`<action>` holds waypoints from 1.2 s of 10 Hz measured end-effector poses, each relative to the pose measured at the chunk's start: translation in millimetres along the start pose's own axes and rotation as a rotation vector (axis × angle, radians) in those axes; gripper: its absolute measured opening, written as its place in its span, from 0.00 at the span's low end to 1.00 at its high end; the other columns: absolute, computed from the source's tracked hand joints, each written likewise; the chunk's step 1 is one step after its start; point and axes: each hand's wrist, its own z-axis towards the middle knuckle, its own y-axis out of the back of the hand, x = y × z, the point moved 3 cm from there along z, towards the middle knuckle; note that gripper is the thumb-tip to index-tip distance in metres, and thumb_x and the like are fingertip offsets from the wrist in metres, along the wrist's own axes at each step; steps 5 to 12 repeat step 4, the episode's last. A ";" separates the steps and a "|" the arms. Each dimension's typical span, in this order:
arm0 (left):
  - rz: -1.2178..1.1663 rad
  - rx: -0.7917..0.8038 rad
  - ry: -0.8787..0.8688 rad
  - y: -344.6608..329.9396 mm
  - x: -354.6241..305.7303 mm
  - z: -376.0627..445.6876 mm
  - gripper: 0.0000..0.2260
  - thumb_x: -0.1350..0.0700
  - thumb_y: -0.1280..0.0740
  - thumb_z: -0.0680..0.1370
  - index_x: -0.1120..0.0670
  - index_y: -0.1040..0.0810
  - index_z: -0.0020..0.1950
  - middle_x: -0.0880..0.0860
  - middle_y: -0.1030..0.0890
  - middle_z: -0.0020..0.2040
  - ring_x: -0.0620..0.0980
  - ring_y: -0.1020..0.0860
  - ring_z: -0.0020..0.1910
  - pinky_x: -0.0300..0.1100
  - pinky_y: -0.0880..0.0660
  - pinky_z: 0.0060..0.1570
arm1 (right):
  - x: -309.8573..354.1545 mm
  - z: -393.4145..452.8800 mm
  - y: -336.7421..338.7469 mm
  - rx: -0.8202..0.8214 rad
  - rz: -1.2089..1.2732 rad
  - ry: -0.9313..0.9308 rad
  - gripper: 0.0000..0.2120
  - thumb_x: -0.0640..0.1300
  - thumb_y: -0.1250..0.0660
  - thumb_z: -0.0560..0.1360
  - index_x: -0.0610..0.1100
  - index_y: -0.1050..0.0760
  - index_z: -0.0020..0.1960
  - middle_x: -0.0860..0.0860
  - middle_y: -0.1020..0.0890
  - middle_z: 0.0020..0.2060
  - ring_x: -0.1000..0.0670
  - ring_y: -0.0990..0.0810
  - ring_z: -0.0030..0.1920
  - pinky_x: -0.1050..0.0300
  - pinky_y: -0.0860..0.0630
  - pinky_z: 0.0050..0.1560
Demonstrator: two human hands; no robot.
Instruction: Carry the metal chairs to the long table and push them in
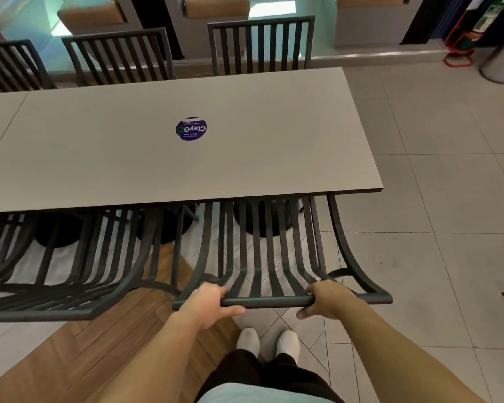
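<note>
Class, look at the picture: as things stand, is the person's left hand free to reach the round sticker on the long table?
Probably not at once. The left hand grips the top rail of the metal chair, whose slatted back stands between the person and the long table; the sticker lies mid-table.

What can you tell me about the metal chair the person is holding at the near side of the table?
The metal chair is dark, matte, built of curved vertical slats joined to a rounded top rail. It stands upright at the near right end of the long table, its seat mostly tucked beneath the tabletop, backrest toward the camera. The left hand and right hand each hold the top rail in a curled grip. Another slatted chair stands beside it on the left.
</note>
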 end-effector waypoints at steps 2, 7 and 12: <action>0.025 -0.046 -0.134 35.8 -51.2 10.5 0.40 0.24 0.47 0.76 0.50 0.29 0.77 0.51 0.23 0.71 0.50 0.23 0.67 0.50 0.24 0.67 | -5.5 -24.6 49.2 -0.118 0.312 -0.044 0.46 0.74 0.32 0.70 0.48 0.34 0.78 0.47 0.25 0.72 0.44 0.26 0.71 0.44 0.28 0.71; 0.159 -0.222 -0.251 93.2 -124.5 32.6 0.19 0.40 0.42 0.84 0.49 0.21 0.67 0.47 0.17 0.55 0.44 0.19 0.51 0.45 0.21 0.56 | -40.5 -36.3 125.3 -0.392 0.328 -0.121 0.31 0.66 0.38 0.79 0.46 0.28 0.73 0.46 0.20 0.65 0.45 0.22 0.64 0.45 0.25 0.66; 0.159 -0.222 -0.251 93.2 -124.5 32.6 0.19 0.40 0.42 0.84 0.49 0.21 0.67 0.47 0.17 0.55 0.44 0.19 0.51 0.45 0.21 0.56 | -40.5 -36.3 125.3 -0.392 0.328 -0.121 0.31 0.66 0.38 0.79 0.46 0.28 0.73 0.46 0.20 0.65 0.45 0.22 0.64 0.45 0.25 0.66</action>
